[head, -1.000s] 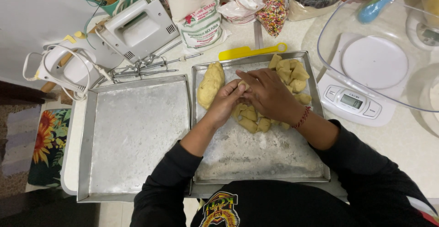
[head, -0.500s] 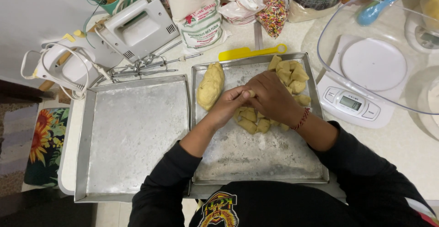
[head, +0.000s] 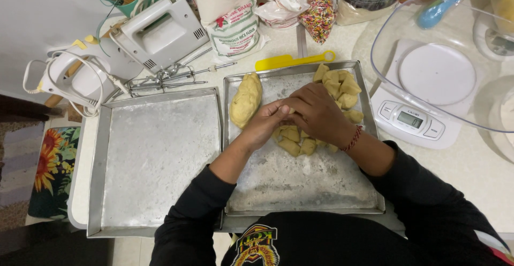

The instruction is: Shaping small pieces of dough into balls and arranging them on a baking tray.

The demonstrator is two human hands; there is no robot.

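My left hand (head: 265, 122) and my right hand (head: 317, 111) meet over the right metal tray (head: 300, 191), fingers pressed together around a small piece of yellow dough that is mostly hidden between them. A large oblong lump of dough (head: 246, 100) lies at the tray's far left, just left of my left hand. Several cut dough pieces (head: 342, 89) are heaped at the far right corner, and more dough pieces (head: 297, 144) lie under my hands. A red cord bracelet (head: 353, 138) circles my right wrist.
A second floured metal tray (head: 155, 159) lies to the left. Behind it stand a white hand mixer (head: 160, 30) with loose beaters (head: 171, 78). A yellow scraper (head: 289, 61), flour bags, a sprinkles bag (head: 319, 14), a white kitchen scale (head: 423, 92) and a clear bowl (head: 482, 57) ring the trays.
Both hands stay joined over the dough pieces, with only slight shifts of the fingers. Nothing else has moved.
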